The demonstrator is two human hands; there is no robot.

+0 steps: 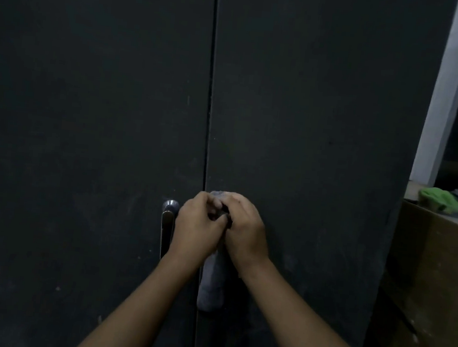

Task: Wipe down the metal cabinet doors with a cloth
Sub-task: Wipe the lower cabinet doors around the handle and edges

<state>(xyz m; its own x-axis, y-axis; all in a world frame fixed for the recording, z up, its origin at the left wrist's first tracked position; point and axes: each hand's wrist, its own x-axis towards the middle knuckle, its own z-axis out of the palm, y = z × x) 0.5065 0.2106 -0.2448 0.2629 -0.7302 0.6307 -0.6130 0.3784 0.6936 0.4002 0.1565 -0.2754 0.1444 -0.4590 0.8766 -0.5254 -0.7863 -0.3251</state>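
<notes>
Cabinet doors (pixel 89 104) dark, scuffed; cloth (pixel 211 289) at seam; cardboard box (pixel 430 276) beside.

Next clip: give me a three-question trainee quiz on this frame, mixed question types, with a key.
1. True or false: the left hand and right hand both grip the grey cloth.
2. The silver handle sits where, relative to the seam between the dark metal cabinet doors? A left; B right; C on it.
3. What colour is the crumpled fabric on the brown cardboard box?
Key: 1 true; 2 A; 3 green.
</notes>
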